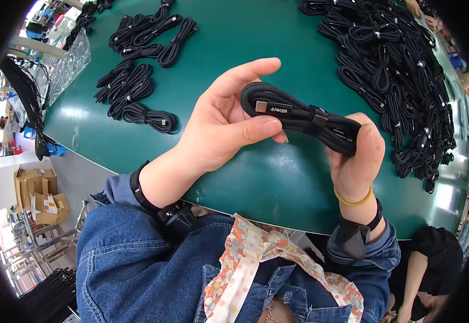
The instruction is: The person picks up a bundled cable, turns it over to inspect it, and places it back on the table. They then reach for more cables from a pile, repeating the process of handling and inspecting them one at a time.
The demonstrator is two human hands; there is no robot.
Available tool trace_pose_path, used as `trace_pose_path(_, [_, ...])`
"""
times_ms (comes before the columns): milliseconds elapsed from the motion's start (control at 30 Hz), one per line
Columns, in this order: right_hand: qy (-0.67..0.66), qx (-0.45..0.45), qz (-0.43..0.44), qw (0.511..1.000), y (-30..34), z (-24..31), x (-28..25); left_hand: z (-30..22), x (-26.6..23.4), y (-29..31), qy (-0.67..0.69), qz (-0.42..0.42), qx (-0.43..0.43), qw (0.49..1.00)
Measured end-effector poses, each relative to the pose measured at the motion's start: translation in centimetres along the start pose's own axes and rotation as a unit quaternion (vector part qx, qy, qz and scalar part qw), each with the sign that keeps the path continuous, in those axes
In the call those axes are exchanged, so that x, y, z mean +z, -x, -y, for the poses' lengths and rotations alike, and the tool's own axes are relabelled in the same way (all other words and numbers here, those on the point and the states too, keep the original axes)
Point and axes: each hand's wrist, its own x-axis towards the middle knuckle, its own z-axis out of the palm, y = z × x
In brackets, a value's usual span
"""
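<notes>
A black braided charging cable (293, 110), coiled into a long bundle and bound at its middle by a black strap (317, 119), is held up above the green table (234, 177). Its metal plug tip shows near the left end. My left hand (229, 116) grips that end, thumb across the front and index finger stretched out above. Around the right end, my right hand (357, 153) is closed, its fingers partly hidden behind the coil. Both hands are off the tabletop.
Several bundled black cables (132, 89) lie at the far left, and a large heap (401, 81) covers the right side. Loose black cables (27, 97) hang beyond the left edge, by clear plastic (73, 64). Cardboard boxes (43, 196) stand lower left; another person's arm (415, 280) shows lower right.
</notes>
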Motion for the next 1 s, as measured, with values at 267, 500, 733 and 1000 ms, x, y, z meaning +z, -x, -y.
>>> trace_pose_path(267, [-0.018,0.032,-0.029,0.999,-0.3,0.0,0.4,0.2,-0.1,0.0,-0.011,-0.006,-0.017,1.000])
trace_pose_path(500, [-0.018,0.031,-0.024,0.999,-0.5,-0.1,0.5,0.0,-0.2,0.0,-0.033,-0.017,-0.037,0.999])
trace_pose_path(733, [0.046,0.110,-0.019,0.993,-0.7,-0.1,1.4,-1.0,0.0,0.4,-0.151,-0.045,-0.036,0.987])
trace_pose_path(1000, [0.040,0.137,0.036,0.989,-0.6,-0.5,1.4,-1.2,0.6,0.4,-0.272,-0.063,0.029,0.960])
